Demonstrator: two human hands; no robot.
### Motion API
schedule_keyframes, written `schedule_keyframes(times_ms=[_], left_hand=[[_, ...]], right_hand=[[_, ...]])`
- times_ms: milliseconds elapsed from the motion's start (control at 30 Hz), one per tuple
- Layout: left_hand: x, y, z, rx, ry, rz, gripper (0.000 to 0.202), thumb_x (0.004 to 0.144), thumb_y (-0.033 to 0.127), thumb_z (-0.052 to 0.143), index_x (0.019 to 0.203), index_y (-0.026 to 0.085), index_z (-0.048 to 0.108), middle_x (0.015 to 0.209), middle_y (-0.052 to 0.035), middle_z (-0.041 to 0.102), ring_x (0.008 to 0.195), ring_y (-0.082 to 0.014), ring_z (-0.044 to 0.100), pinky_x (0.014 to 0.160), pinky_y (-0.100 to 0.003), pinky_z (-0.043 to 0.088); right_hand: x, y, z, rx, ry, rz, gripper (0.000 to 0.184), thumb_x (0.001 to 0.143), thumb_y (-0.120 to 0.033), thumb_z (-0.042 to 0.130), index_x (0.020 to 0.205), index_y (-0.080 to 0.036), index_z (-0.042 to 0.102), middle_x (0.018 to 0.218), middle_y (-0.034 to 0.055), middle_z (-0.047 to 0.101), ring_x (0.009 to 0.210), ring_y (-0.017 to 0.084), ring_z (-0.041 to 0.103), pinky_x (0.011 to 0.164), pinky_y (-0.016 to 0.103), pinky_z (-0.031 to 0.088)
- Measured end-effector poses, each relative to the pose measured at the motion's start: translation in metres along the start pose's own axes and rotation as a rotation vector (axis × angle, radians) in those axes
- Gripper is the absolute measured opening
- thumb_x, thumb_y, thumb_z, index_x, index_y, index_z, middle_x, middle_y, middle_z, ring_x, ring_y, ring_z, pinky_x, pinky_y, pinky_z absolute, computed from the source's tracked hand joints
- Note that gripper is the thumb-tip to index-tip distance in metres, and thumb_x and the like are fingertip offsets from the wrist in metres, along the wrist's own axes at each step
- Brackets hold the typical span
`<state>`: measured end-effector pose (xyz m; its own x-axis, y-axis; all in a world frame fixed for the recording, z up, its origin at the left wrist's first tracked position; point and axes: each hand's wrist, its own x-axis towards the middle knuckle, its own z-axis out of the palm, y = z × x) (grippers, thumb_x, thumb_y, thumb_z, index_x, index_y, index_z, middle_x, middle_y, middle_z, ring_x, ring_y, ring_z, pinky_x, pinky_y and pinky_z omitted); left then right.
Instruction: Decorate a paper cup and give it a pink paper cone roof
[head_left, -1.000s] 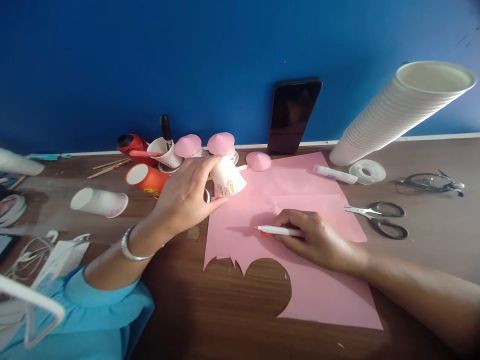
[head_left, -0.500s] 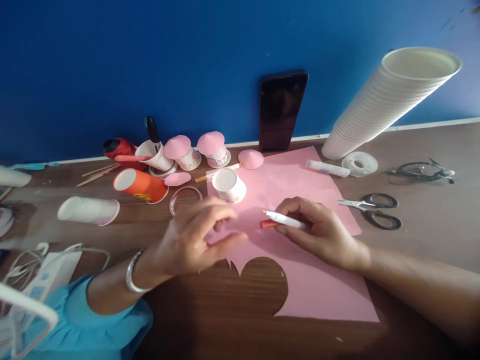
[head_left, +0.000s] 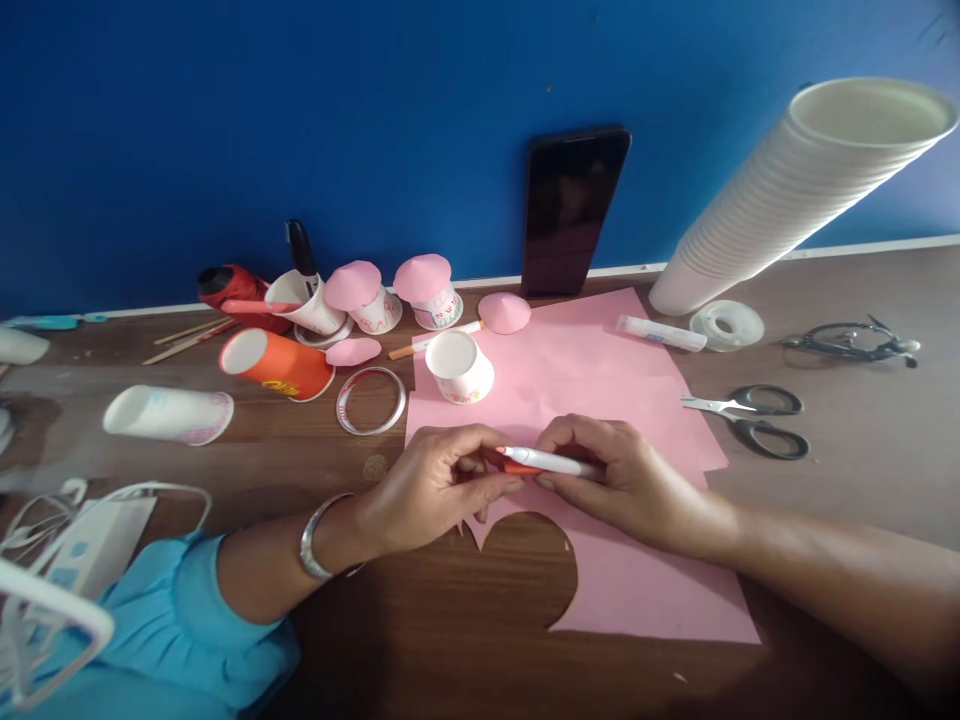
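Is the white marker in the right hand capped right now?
No, the white marker in the right hand shows its bare orange tip pointing toward the left hand.

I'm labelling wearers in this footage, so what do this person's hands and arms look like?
Both hands are ungloved. The left hand has a shiny silver bangle at its wrist, and a bright blue, gathered sleeve covers the arm farther back. The right hand shows no bangle, and its visible forearm is bare.
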<state>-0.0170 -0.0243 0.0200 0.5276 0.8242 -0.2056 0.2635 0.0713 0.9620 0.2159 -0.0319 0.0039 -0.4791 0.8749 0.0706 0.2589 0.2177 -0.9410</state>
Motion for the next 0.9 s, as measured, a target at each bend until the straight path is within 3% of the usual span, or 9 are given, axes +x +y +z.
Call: schedule_keyframes(times_ms=[100, 300, 467, 700, 900], left_hand=[[0.005, -0.005, -0.003, -0.137, -0.007, -0.030, 0.011, 0.092, 0.027, 0.074, 0.096, 0.018, 0.069, 0.058, 0.0046, 0.064, 0.048, -0.0082, 0.059, 0.044, -0.018, 0.046], [0.018, -0.018, -0.015, -0.448, 0.066, -0.070, 0.020, 0.086, 0.034, 0.081, 0.096, 0.019, 0.071, 0.091, -0.0032, 0.077, 0.055, -0.0072, 0.061, 0.045, -0.019, 0.047], [0.022, -0.014, -0.016, -0.592, 0.081, -0.093, 0.028, 0.079, 0.037, 0.087, 0.089, 0.018, 0.069, 0.075, 0.0004, 0.069, 0.053, -0.0078, 0.059, 0.047, -0.020, 0.048], [0.018, -0.021, -0.017, -0.497, 0.042, -0.064, 0.023, 0.085, 0.036, 0.083, 0.093, 0.018, 0.070, 0.072, 0.0015, 0.066, 0.057, -0.0078, 0.061, 0.049, -0.018, 0.049], [0.011, -0.022, -0.014, -0.276, 0.044, -0.054, 0.021, 0.088, 0.035, 0.079, 0.093, 0.017, 0.068, 0.061, 0.0021, 0.067, 0.051, -0.0086, 0.061, 0.044, -0.018, 0.045]], right_hand=[[0.001, 0.002, -0.003, -0.008, 0.014, -0.067, 0.011, 0.097, -0.027, 0.068, 0.101, -0.017, 0.071, 0.081, 0.0004, 0.071, 0.064, 0.010, 0.061, 0.057, 0.021, 0.048], [0.001, 0.009, -0.015, -0.241, 0.148, -0.291, 0.026, 0.105, -0.024, 0.052, 0.125, -0.019, 0.068, 0.090, 0.0050, 0.063, 0.078, 0.016, 0.063, 0.070, 0.030, 0.054], [-0.001, 0.012, -0.016, -0.378, 0.158, -0.353, 0.021, 0.101, -0.018, 0.054, 0.121, -0.019, 0.060, 0.095, 0.0066, 0.068, 0.073, 0.016, 0.065, 0.060, 0.029, 0.052], [-0.002, 0.010, -0.013, -0.452, 0.141, -0.365, 0.012, 0.100, -0.017, 0.056, 0.110, -0.017, 0.064, 0.085, 0.0051, 0.067, 0.069, 0.016, 0.067, 0.055, 0.028, 0.050], [-0.007, 0.012, -0.012, -0.620, 0.130, -0.460, 0.020, 0.101, -0.014, 0.054, 0.118, -0.018, 0.063, 0.085, 0.0051, 0.070, 0.066, 0.016, 0.068, 0.051, 0.027, 0.049]])
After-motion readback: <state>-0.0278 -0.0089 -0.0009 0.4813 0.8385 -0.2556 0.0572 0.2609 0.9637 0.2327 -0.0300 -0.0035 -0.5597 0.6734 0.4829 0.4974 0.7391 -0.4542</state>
